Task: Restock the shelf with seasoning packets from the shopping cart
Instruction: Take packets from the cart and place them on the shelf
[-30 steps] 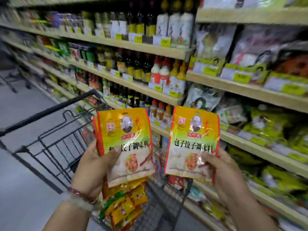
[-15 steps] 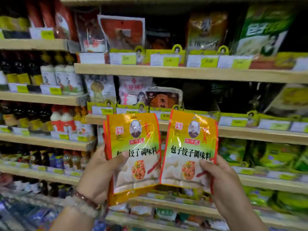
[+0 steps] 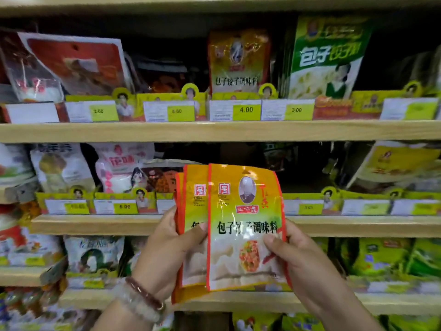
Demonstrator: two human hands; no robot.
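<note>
I hold a small stack of yellow-orange seasoning packets upright in front of the wooden shelves. My left hand grips the packets at the back of the stack, thumb across their front. My right hand pinches the front packet at its right edge. A matching packet stands on the upper shelf behind a 4.00 price tag. The middle shelf shows a dark gap right behind my packets. The shopping cart is out of view.
Other packets fill the shelves: red ones at upper left, a green dumpling-mix bag at upper right, white bags at middle left, green bags at lower right. Yellow price tags line each shelf edge.
The view swung from the cart and aisle to face the shelves and came closer. My hands brought the two separate packets together, so the right one overlaps the left stack.
</note>
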